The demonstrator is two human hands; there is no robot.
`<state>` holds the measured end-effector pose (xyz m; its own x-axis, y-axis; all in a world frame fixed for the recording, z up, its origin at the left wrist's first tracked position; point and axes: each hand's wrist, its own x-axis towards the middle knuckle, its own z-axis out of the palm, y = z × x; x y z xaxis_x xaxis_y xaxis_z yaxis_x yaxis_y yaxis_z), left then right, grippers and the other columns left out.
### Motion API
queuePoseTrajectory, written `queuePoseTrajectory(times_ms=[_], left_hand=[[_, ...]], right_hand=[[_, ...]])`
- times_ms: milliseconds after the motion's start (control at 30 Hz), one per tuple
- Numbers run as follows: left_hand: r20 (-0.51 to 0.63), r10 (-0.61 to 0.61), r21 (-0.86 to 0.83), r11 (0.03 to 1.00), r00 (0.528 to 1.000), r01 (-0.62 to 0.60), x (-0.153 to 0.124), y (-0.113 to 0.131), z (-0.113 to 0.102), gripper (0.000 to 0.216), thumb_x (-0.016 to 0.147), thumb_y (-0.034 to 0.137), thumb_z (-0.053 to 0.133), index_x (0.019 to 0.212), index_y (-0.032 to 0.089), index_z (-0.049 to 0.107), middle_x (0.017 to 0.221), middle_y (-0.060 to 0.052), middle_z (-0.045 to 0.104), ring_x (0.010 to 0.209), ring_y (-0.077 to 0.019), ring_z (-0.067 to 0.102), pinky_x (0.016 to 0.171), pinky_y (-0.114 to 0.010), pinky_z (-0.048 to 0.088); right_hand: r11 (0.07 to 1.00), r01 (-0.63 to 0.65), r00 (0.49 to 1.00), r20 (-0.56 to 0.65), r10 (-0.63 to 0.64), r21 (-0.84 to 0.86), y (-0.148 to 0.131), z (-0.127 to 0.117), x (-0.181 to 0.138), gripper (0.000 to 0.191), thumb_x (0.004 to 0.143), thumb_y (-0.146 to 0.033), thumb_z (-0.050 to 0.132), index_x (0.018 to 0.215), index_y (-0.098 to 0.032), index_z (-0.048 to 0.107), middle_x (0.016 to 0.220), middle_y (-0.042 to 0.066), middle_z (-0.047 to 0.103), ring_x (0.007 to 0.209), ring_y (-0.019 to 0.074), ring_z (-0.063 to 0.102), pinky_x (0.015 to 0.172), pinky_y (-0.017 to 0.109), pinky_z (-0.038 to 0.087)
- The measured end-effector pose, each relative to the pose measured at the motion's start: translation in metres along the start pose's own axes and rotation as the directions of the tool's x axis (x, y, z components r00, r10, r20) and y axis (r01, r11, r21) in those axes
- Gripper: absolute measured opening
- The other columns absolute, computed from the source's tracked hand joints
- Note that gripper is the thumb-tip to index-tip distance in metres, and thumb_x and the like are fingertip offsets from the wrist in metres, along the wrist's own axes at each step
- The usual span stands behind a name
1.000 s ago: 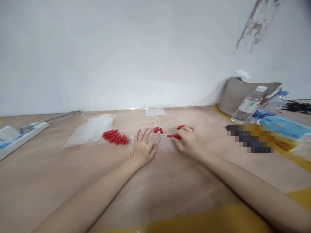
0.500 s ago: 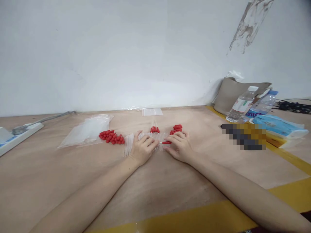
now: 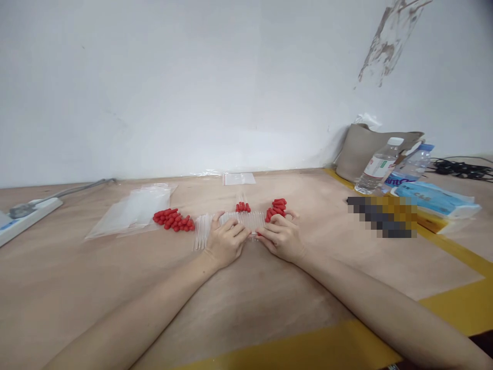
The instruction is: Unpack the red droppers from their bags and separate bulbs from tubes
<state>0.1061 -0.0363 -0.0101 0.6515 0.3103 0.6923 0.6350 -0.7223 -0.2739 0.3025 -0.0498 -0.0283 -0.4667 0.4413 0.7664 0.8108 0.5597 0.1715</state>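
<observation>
A row of clear plastic tubes [image 3: 246,220] lies on the wooden table in front of me. My left hand [image 3: 225,239] rests on the tubes with its fingers curled and pinched on one of them. My right hand [image 3: 280,236] meets it at the row's near edge, fingers pinched together on a small red cap that barely shows. A pile of red caps [image 3: 173,220] lies to the left of the tubes. A few red caps [image 3: 242,207] sit just behind the row, and another cluster of red caps [image 3: 278,206] lies behind my right hand.
Clear plastic bags [image 3: 133,209] lie at the left, a small bag [image 3: 239,178] by the wall. A white power strip [image 3: 26,215] sits far left. At the right stand a grey bag [image 3: 365,151], two water bottles [image 3: 379,165], a blue tissue pack [image 3: 437,199]. Yellow tape [image 3: 454,246] marks the table.
My right hand has carried a red cap leftward from the right-hand cluster to the tubes, meeting my left hand. The left hand's fingers have curled in from lying spread.
</observation>
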Motion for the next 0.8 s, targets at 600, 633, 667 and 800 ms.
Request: queuePoseTrajectory(times_ms=[600,633,667,800], left_hand=[[0.044,-0.189,-0.131,0.972,0.981,0.193,-0.011,-0.013,-0.003,0.021,0.087,0.02,0.039,0.079,0.017,0.058,0.069,-0.002,0.058,0.066,-0.0148,0.052,0.065,-0.029,0.038],[0.05,-0.224,-0.152,0.961,0.973,0.229,-0.012,-0.016,-0.002,0.02,0.088,0.02,0.038,0.083,0.017,0.058,0.072,-0.003,0.058,0.067,-0.0145,0.052,0.061,-0.026,0.038],[0.06,-0.254,-0.173,0.95,0.965,0.261,-0.012,-0.018,-0.001,0.02,0.088,0.019,0.037,0.089,0.018,0.057,0.075,-0.003,0.057,0.069,-0.0143,0.052,0.06,-0.025,0.039],[0.077,-0.283,-0.213,0.932,0.956,0.293,-0.007,-0.023,0.007,0.033,0.084,0.009,0.034,0.111,0.016,0.05,0.091,-0.006,0.05,0.072,-0.013,0.051,0.064,-0.024,0.044]], right_hand=[[0.997,0.036,0.965,-0.257,-0.052,-0.066,0.03,-0.015,-0.004,0.024,0.079,-0.023,0.058,0.098,-0.037,0.062,0.072,-0.007,0.066,0.065,0.0078,0.055,0.071,0.029,0.031],[1.0,-0.023,0.975,-0.219,0.026,0.017,0.035,-0.014,-0.004,0.023,0.08,-0.025,0.056,0.1,-0.035,0.062,0.073,-0.005,0.066,0.064,0.0086,0.055,0.069,0.029,0.034],[0.989,-0.095,0.977,-0.18,0.114,0.112,0.041,-0.013,-0.004,0.023,0.081,-0.028,0.054,0.102,-0.033,0.062,0.076,-0.002,0.065,0.066,0.0097,0.055,0.067,0.028,0.037],[0.824,-0.44,0.851,-0.128,0.51,0.356,0.061,-0.006,-0.004,0.03,0.084,-0.034,0.045,0.105,-0.023,0.062,0.084,0.006,0.055,0.074,0.0138,0.054,0.066,0.029,0.045]])
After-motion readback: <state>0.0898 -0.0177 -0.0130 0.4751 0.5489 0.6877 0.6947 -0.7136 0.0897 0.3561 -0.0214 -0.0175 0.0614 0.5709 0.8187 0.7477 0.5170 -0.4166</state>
